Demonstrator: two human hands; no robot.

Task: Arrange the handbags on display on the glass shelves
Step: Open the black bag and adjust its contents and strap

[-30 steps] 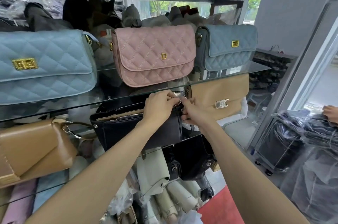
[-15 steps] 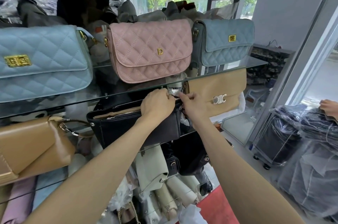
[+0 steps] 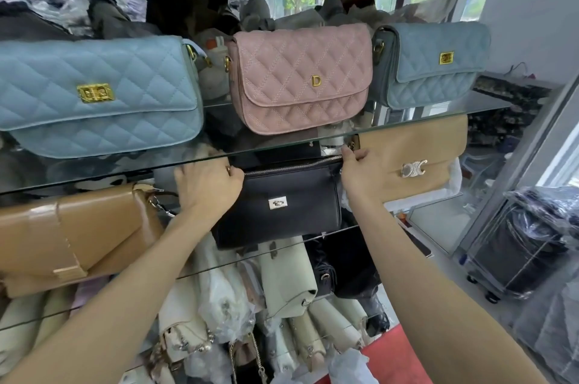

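Head view shows both hands, left point(image 3: 208, 188) and right point(image 3: 360, 177), closed on the black bag's point(image 3: 282, 205) top ends at the glass shelf's point(image 3: 329, 235) front edge; keep it straight.

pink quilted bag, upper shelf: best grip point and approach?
Take the pink bag by its two short ends, coming straight in from the open front. It stands upright, flap facing out, with gaps on either side before each blue bag, so fingers fit there. The quilted flap front offers no edge to pinch.
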